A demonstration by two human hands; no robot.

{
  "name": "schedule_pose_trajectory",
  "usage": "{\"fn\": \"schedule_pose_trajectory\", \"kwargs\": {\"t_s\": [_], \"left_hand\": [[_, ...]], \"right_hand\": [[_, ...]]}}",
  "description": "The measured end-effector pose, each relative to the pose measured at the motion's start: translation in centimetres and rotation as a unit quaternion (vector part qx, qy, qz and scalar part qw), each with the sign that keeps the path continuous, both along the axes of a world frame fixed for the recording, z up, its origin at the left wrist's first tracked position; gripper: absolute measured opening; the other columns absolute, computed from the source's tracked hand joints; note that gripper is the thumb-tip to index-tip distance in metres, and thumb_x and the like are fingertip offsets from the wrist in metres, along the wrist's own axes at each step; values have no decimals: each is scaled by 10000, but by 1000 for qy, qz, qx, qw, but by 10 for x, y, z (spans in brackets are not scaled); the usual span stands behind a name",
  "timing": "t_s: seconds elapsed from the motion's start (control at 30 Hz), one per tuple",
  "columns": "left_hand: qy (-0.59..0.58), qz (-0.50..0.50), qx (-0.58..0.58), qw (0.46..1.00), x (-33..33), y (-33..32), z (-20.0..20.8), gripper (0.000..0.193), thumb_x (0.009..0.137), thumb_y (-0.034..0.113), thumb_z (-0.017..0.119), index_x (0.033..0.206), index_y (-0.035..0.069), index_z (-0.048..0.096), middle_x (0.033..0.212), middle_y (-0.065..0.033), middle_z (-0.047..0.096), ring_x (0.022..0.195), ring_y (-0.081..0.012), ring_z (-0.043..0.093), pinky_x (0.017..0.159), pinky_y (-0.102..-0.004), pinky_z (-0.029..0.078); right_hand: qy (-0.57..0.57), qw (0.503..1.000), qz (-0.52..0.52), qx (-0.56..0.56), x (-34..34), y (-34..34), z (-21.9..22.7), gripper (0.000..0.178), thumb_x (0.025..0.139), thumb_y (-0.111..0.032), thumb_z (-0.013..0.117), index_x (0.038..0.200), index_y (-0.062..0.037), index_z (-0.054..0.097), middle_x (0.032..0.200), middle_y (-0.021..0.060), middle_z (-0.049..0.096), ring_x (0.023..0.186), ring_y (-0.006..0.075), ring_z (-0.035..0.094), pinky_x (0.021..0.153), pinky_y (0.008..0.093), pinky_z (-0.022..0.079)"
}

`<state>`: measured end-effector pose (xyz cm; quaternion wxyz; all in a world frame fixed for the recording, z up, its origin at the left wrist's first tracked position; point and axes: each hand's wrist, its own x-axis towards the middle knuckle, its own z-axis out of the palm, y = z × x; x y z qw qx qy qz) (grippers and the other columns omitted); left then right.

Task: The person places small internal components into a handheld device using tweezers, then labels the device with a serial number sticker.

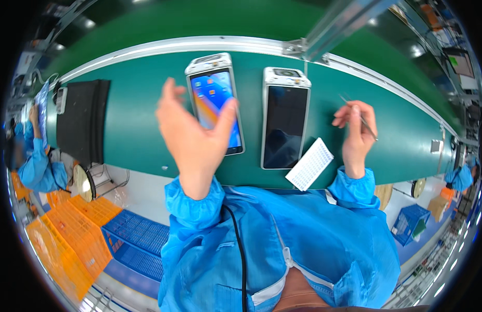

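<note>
Two white handheld terminals with thick top ends lie side by side on the green bench. The left handheld terminal (pixel 212 89) has its screen lit, with a few icons on a blue and orange background. Over its left edge and lower screen spreads my left hand (pixel 194 135), open, thumb apart from the fingers; whether it touches the device I cannot tell. The right handheld terminal (pixel 285 122) shows a dark screen. To its right, my right hand (pixel 357 125) grips thin metal tweezers (pixel 369 130). A white sheet of small printed labels (pixel 310 164) lies between that hand and the dark terminal, near the bench edge.
A black mat (pixel 82 122) covers the bench's left part, with a small grey device (pixel 62 100) on it. A metal rail (pixel 251 46) borders the far side, with an upright post (pixel 339 31). Orange crates (pixel 77 234) and a blue crate (pixel 137 234) stand lower left. Co-workers sit at both sides.
</note>
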<state>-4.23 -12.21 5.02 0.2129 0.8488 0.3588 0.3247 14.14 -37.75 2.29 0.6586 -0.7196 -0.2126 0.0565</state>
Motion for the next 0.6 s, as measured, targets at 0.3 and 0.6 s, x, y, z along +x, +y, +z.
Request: {"fn": "schedule_pose_trajectory", "kwargs": {"t_s": [0.3, 0.6], "left_hand": [[102, 6, -20, 995, 10, -25, 5, 993, 709, 286, 955, 1501, -32, 447, 1205, -217, 588, 1093, -394, 600, 901, -477, 519], [120, 58, -50, 990, 12, -36, 21, 956, 728, 247, 917, 1530, 56, 434, 1123, -195, 543, 1023, -394, 597, 835, -493, 536]], "right_hand": [[-159, 984, 80, 6, 20, 20, -18, 165, 1142, -117, 517, 1227, -2, 599, 999, 103, 691, 827, 128, 621, 718, 257, 484], [-99, 988, 101, 59, 27, 25, -30, 164, 1137, -110, 505, 1213, 7, 590, 961, 125, 665, 791, 150, 592, 713, 277, 490]]}}
